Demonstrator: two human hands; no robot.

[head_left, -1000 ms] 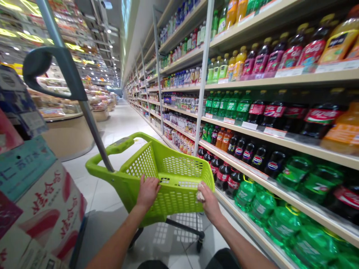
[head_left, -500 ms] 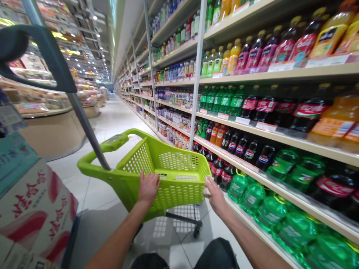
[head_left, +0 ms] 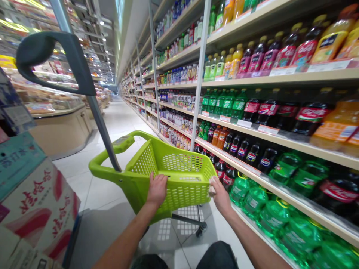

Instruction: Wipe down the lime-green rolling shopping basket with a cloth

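A lime-green shopping cart (head_left: 179, 194) with a perforated basket stands in front of me, and no goods show inside it. My left hand (head_left: 157, 189) is closed over the basket's near side rim, thumb on top. At the basket's right-hand corner, my right hand (head_left: 220, 193) holds a crumpled whitish cloth (head_left: 212, 185) against the green plastic. The fingers of that hand are partly hidden behind the cloth and the rim. A grey pole with a dark looped handle (head_left: 81, 71) rises from the cart's left end.
Shelves of drink bottles (head_left: 269, 112) run along the right, with large green bottles (head_left: 277, 213) at the bottom. Printed cartons (head_left: 39, 201) are stacked at the left. Beyond them is a rounded display counter (head_left: 61, 130). A tiled aisle (head_left: 117, 112) stretches ahead.
The cart and its pole handle appear farther right in view, along with both hands. The view itself has also shifted slightly. Both hands keep their places on the basket.
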